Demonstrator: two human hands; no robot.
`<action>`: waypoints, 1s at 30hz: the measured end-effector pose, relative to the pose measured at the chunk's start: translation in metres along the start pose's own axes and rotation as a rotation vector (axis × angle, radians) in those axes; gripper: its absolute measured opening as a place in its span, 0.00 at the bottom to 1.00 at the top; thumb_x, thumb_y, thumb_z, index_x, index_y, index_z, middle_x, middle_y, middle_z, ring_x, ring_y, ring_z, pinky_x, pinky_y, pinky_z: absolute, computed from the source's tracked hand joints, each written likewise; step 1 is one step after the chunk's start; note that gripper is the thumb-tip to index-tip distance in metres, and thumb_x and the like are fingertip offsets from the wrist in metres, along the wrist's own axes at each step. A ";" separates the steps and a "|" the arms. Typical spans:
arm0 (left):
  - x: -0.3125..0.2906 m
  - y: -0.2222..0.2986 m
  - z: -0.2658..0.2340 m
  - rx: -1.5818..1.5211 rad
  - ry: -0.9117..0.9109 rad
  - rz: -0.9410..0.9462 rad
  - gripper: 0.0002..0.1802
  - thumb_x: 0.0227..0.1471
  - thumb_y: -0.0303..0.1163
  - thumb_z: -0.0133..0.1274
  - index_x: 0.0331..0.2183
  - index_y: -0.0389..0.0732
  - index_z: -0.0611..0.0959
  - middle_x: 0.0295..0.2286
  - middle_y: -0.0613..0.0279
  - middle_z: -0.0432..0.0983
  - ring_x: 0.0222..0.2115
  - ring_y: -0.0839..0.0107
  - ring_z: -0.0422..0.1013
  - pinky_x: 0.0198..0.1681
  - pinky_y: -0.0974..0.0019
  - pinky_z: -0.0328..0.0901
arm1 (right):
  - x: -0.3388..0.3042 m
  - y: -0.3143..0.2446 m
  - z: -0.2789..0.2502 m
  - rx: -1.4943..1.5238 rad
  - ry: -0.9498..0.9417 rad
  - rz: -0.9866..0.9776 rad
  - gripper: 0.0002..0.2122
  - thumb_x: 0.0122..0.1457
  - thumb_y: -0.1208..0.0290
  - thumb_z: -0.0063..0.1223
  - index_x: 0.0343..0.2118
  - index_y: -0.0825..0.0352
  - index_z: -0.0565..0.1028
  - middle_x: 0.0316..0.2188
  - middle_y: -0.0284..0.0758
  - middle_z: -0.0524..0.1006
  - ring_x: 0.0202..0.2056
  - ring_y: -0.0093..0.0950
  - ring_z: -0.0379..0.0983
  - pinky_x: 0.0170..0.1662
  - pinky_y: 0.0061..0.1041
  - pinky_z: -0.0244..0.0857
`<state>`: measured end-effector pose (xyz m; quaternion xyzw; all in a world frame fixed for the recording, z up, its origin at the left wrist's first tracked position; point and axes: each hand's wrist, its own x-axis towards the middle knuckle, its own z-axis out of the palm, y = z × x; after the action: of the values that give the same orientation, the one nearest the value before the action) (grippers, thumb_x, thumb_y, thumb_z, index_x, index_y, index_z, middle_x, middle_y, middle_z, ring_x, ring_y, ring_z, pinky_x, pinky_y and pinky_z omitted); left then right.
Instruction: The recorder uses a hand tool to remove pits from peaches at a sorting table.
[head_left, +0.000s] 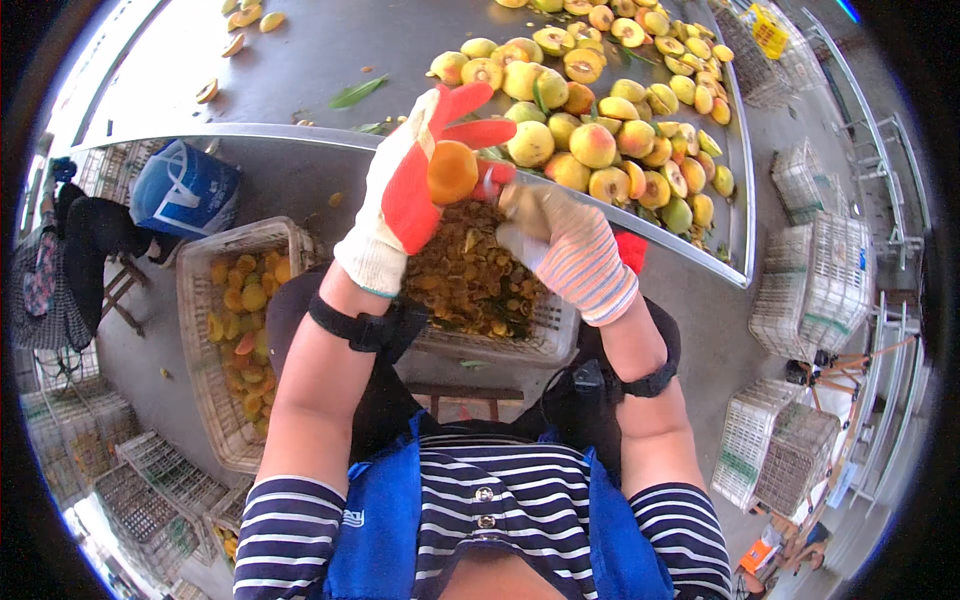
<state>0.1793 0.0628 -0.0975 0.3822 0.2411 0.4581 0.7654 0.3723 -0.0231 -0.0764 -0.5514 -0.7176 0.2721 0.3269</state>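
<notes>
"Fruit (453, 173), round and orange, sits at the center of a worker's reach. Which hand has it?"

"The left hand (400, 190), in a white glove with a red palm. It holds the fruit against that palm, two fingers stretched out above it toward a metal table (290, 75)."

"And the right hand (580, 250)?"

"It wears a striped glove and stands just beside the fruit, fingers curled and blurred. Whether it grips anything, I cannot tell."

"What lies below?"

"A pale crate (490, 350), set between the worker's legs, with brown and orange scraps (460, 270) inside. To the worker's left, a second crate (192, 330) carries yellow and orange pieces (240, 325)."

"And ahead?"

"A heap of yellow peaches (594, 146), some whole, some cut, spreads over the right part of the table. A green leaf (358, 92) lies left of the heap, and a few cut slices (235, 44) lie farther left. On the floor side, a blue bucket (185, 200) stands beyond the second crate."
</notes>
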 end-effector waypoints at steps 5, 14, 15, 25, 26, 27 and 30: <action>-0.013 -0.018 -0.001 0.270 -0.222 0.209 0.39 0.69 0.59 0.44 0.67 0.39 0.68 0.63 0.48 0.68 0.61 0.56 0.69 0.64 0.49 0.65 | 0.021 -0.005 0.017 -0.352 0.155 -0.083 0.18 0.56 0.62 0.66 0.47 0.64 0.78 0.36 0.43 0.81 0.37 0.46 0.80 0.40 0.42 0.74; -0.012 -0.027 -0.025 -0.158 0.030 -0.049 0.31 0.71 0.54 0.43 0.64 0.45 0.71 0.57 0.54 0.76 0.54 0.57 0.76 0.54 0.48 0.75 | 0.089 -0.090 0.058 -0.257 0.090 -0.221 0.17 0.59 0.57 0.62 0.44 0.65 0.77 0.32 0.46 0.81 0.37 0.49 0.80 0.40 0.44 0.74; -0.015 -0.023 -0.025 -0.150 0.040 -0.048 0.31 0.71 0.54 0.43 0.64 0.45 0.71 0.57 0.53 0.76 0.54 0.56 0.75 0.55 0.47 0.74 | 0.105 -0.084 0.047 -0.386 0.056 -0.162 0.17 0.60 0.57 0.61 0.45 0.64 0.77 0.32 0.46 0.81 0.37 0.49 0.80 0.40 0.45 0.74; -0.016 0.009 -0.011 -0.235 0.225 -0.048 0.34 0.69 0.55 0.47 0.63 0.40 0.73 0.54 0.49 0.79 0.49 0.55 0.78 0.53 0.55 0.72 | 0.110 0.082 0.006 -0.635 -0.061 0.160 0.21 0.59 0.61 0.58 0.55 0.60 0.77 0.45 0.45 0.83 0.49 0.46 0.80 0.53 0.41 0.74; -0.014 0.008 -0.008 -0.240 0.239 -0.055 0.34 0.69 0.55 0.47 0.64 0.41 0.73 0.54 0.50 0.78 0.50 0.55 0.78 0.54 0.55 0.72 | 0.106 0.078 0.001 -0.238 0.023 0.318 0.21 0.59 0.64 0.57 0.55 0.63 0.76 0.45 0.44 0.83 0.48 0.43 0.81 0.51 0.39 0.75; -0.011 0.005 -0.006 -0.220 0.241 -0.042 0.33 0.69 0.55 0.47 0.64 0.41 0.73 0.55 0.50 0.77 0.51 0.56 0.77 0.54 0.55 0.72 | 0.103 0.071 -0.006 0.178 0.100 0.384 0.21 0.59 0.66 0.57 0.55 0.65 0.75 0.44 0.42 0.83 0.47 0.40 0.81 0.50 0.37 0.76; -0.007 -0.007 0.006 -0.238 0.248 -0.023 0.32 0.69 0.53 0.47 0.64 0.43 0.72 0.58 0.51 0.75 0.55 0.59 0.75 0.56 0.56 0.70 | 0.088 0.044 -0.015 0.080 0.112 0.077 0.22 0.60 0.70 0.57 0.57 0.68 0.72 0.43 0.40 0.83 0.39 0.33 0.83 0.40 0.28 0.77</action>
<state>0.1842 0.0521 -0.0993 0.2267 0.2821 0.5181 0.7750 0.3954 0.0733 -0.0848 -0.5794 -0.6650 0.2816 0.3778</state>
